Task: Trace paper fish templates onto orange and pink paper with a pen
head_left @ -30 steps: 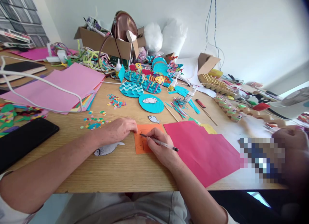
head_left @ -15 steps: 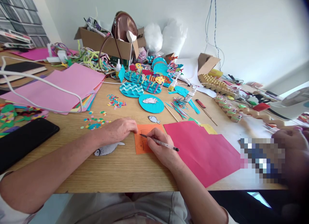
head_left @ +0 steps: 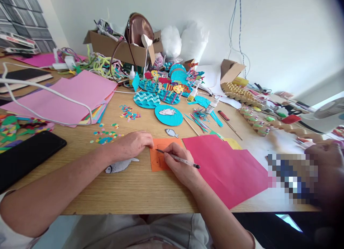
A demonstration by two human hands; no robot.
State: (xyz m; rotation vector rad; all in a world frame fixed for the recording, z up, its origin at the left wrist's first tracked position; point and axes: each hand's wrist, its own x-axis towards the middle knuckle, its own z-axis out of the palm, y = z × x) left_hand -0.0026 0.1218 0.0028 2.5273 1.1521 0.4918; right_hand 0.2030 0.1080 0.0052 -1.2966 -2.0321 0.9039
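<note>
My right hand grips a pen with its tip on a small orange paper lying on the wooden table. My left hand rests on the paper's left edge with fingers curled, pressing it down. A grey paper fish lies just under my left wrist. A large red sheet lies right of the orange paper, touching my right hand's side.
A black phone lies at the left. Pink sheets, confetti, teal paper discs and a small fish cutout lie beyond. Cardboard boxes and glue bottles stand further back. Another person's hand is at the right.
</note>
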